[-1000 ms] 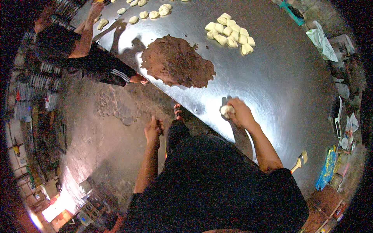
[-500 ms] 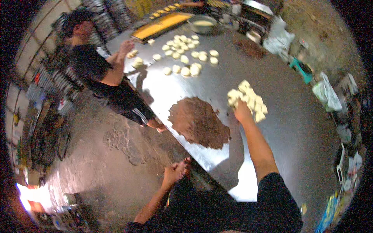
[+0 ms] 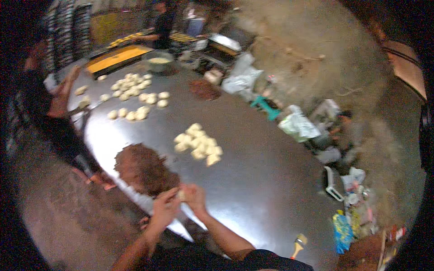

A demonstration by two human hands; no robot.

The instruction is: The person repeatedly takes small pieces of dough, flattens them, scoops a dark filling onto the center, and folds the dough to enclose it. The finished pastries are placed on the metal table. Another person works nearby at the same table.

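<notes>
Right hand (image 3: pixel 194 198) has met left hand (image 3: pixel 164 208) near table edge (image 3: pixel 143 203), grip closed on dough (image 3: pixel 182 195), left's unclear, room rightward.

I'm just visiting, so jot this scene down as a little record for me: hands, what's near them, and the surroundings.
Left hand: its fingers meet the right; left hand
Right hand: right hand, beside a small pale piece; blur hides the grip
Nearest: brown mound, just beyond the hands
Farther: cluster of pale dough pieces
Surface: shiny metal table
Lower right: brush
Far left: dark-clothed co-worker
</notes>
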